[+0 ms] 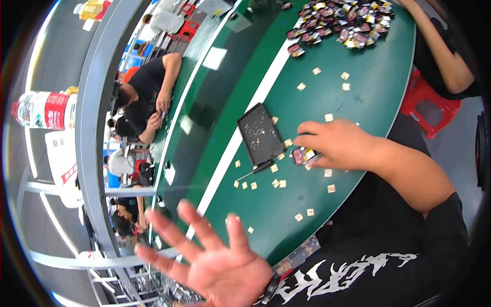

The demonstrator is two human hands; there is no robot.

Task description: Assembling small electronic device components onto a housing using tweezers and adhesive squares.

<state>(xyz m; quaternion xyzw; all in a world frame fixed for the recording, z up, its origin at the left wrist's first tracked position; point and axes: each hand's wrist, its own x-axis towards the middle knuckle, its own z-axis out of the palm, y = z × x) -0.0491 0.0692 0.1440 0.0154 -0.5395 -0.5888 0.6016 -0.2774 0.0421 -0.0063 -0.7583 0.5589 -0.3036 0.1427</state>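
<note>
My left hand [220, 266], with a dark band at the wrist, is raised in the foreground, fingers spread and palm showing; nothing is in it. Over the green table my right hand [337, 143] has its thumb and fingers around a small dark-and-pink packet [303, 156] with a white and yellow part. Beside this hand lies a black ridged tray [260, 134] holding tiny pale bits. A thin metal tool [245, 177] rests by the tray's near corner. Small cream square pieces [331, 188] are scattered around the hand and tray.
A heap of similar packets [353, 23] covers the table's far end. Another person's arm [434, 46] leans at the edge there, near a red stool [432, 107]. A grey metal frame [97, 128] with a bottle [46, 110] stands left; people work beyond it.
</note>
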